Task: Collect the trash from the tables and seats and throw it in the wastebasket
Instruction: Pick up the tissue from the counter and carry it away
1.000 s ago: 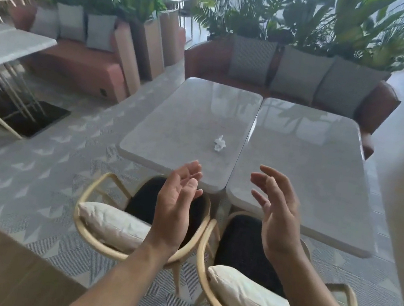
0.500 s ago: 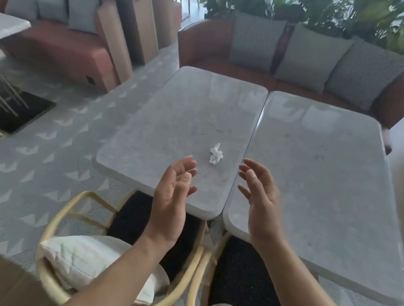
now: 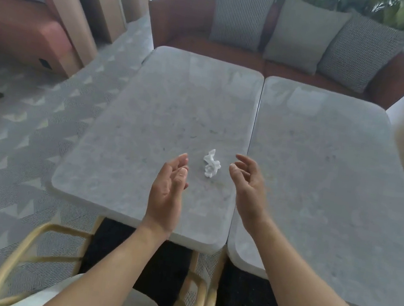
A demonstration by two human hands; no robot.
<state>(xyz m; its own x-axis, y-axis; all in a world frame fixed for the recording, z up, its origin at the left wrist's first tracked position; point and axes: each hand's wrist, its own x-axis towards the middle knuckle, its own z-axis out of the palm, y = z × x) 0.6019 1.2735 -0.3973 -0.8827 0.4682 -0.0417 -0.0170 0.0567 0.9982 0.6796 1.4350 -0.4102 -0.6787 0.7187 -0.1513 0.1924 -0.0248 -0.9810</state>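
Note:
A small crumpled white tissue (image 3: 210,163) lies on the left grey stone table (image 3: 150,110), near its right edge. My left hand (image 3: 169,189) hovers just left of the tissue, fingers relaxed and empty. My right hand (image 3: 248,184) hovers just right of it, fingers loosely bent, holding nothing. Neither hand touches the tissue. No wastebasket is in view.
A second grey table (image 3: 334,170) butts against the first on the right. A brown sofa (image 3: 183,29) with three cushions stands behind both. Two wicker chairs (image 3: 36,251) with black seats sit below my arms. Patterned grey carpet (image 3: 19,128) spreads to the left.
I have moved closer to the tables. Both hands have come forward over the table top and now flank the tissue, which has not moved.

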